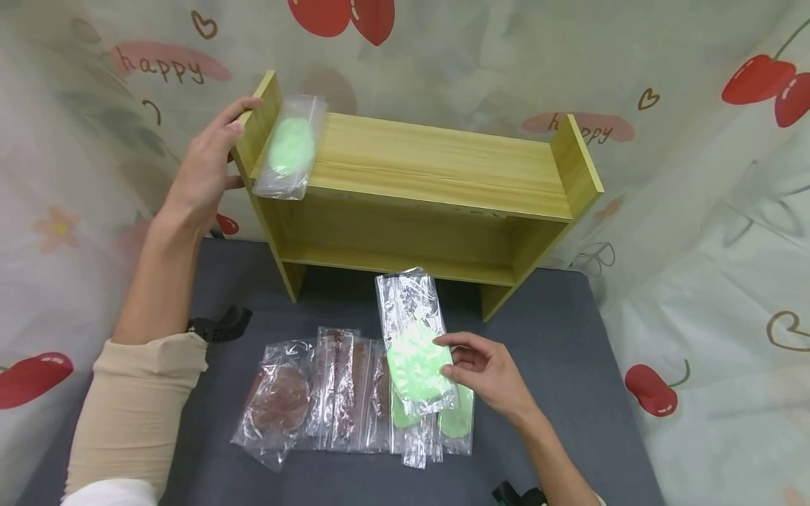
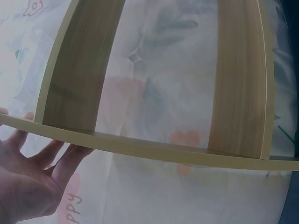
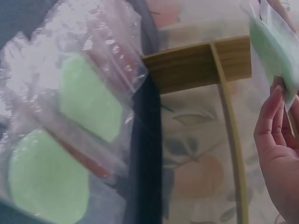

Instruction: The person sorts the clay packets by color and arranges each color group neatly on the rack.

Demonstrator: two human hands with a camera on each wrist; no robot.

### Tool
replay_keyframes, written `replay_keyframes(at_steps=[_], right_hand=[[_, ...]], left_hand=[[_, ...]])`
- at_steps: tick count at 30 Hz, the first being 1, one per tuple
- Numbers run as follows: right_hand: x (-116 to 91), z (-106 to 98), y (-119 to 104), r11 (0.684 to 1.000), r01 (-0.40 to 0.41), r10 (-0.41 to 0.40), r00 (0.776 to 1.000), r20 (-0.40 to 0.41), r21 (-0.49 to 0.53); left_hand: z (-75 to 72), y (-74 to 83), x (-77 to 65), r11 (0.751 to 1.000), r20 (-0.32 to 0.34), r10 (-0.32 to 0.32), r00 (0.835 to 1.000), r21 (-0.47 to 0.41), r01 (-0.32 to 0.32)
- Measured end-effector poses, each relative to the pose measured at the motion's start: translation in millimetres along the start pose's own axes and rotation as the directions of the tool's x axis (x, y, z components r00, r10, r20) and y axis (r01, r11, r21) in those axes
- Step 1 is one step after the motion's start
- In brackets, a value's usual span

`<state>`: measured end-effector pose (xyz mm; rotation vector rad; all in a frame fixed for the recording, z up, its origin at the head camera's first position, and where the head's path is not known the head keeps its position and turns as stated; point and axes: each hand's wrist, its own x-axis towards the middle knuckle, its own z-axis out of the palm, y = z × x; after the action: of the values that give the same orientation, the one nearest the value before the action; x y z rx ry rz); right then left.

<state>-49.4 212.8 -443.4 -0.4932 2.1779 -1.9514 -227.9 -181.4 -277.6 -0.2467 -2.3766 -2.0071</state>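
My right hand (image 1: pixel 490 372) pinches the edge of a clear plastic bag (image 1: pixel 411 299) with a light green flat piece (image 1: pixel 419 362) inside. It holds this bag above a row of similar bags, in front of the wooden shelf (image 1: pixel 405 200). In the right wrist view the held green piece (image 3: pixel 273 51) is between the thumb and fingers. My left hand (image 1: pixel 205 165) grips the shelf's left side panel near its top, fingertips over the edge. The left wrist view has the fingers against that panel (image 2: pixel 140 148). Another bagged green piece (image 1: pixel 291 146) leans at the left end of the upper board.
On the dark grey table (image 1: pixel 544 393) lie several bags with brown pieces, one round (image 1: pixel 280 399) at the left. Bagged green pieces (image 1: pixel 455 414) lie at the right of the row. A printed curtain (image 1: pixel 443 63) hangs behind the shelf and along both sides.
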Motion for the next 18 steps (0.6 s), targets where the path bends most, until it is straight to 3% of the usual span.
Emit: replay_keyframes(at_steps=[8,18], right_hand=[[16.7,-1.0,-17.4,0.997,0.072,-0.072,0.997,0.017,-0.008],[38.5,1.6,-43.8,0.986,0.164,-0.164,0.984,0.066,0.001]], left_hand=[[-1.6,-1.7,0.9,1.0,-0.004,-0.02,1.0,0.006,0.02],[0.5,-1.2,1.5,1.0,-0.009,-0.001,1.0,0.003,0.001]])
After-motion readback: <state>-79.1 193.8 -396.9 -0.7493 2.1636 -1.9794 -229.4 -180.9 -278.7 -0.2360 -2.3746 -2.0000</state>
